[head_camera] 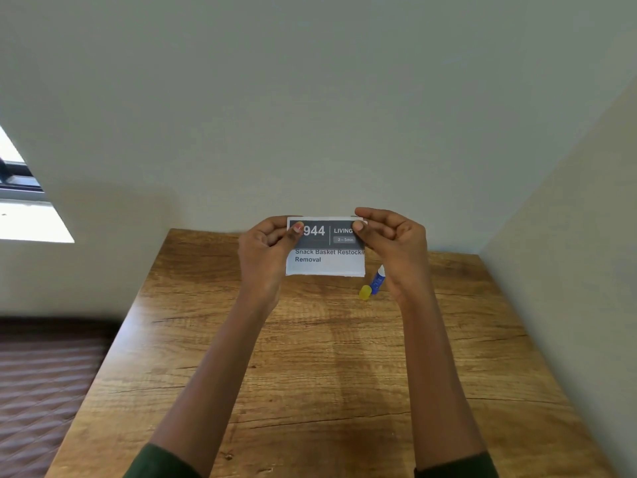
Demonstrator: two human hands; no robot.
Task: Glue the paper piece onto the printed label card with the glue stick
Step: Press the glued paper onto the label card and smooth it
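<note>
Green sleeves (pixel 162 464) lie nearest, over the wooden table (pixel 310 391). Left to right, I see the left hand (pixel 265 250) pinching the upper left corner of the printed label card (pixel 325 262), held off the table, and the right hand (pixel 393 243) pinching its upper right. The yellow cap (pixel 365 292) and uncapped glue stick (pixel 377 280) lie beneath. I find no separate paper piece; whether gluing is done, I cannot judge.

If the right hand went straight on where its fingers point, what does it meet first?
Probably the left hand: the right hand points left along the card's top edge, toward it. Depth is uncertain.
</note>
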